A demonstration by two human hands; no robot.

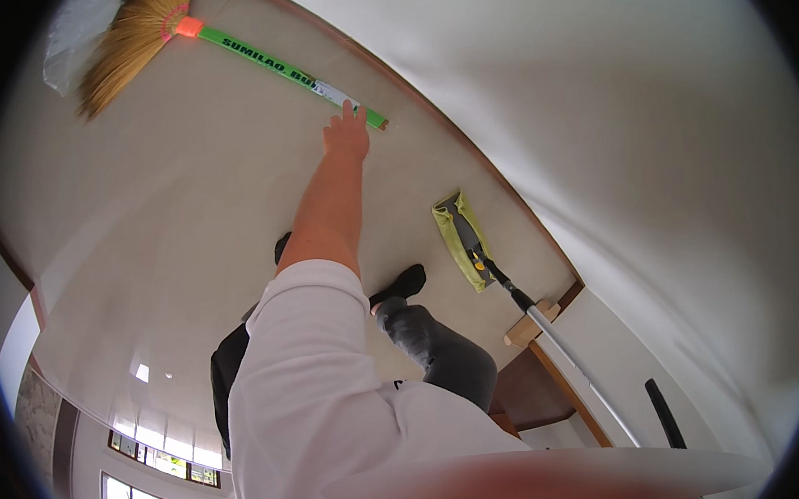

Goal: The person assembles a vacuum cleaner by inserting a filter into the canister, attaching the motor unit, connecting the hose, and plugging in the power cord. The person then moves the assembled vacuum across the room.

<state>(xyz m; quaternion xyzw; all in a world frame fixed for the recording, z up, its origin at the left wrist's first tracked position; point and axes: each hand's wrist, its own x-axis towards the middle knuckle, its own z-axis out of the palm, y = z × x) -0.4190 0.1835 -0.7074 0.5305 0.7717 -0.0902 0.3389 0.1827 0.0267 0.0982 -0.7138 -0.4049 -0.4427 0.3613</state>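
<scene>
My left hand (347,136) reaches out with its fingers spread. Its fingertips overlap the end of a green broom handle (263,62) lying on the floor; whether they touch it, I cannot tell. The broom's tan straw bristles (131,47) fan out at the far left, joined to the handle by an orange collar. My right hand does not show.
A flat mop with a yellow-green pad (458,237) rests by the wall at right, its silver pole (577,367) slanting back. Clear plastic (72,41) lies beside the bristles. Brown skirting (409,86) edges the white wall. My black-socked foot (401,285) stands below.
</scene>
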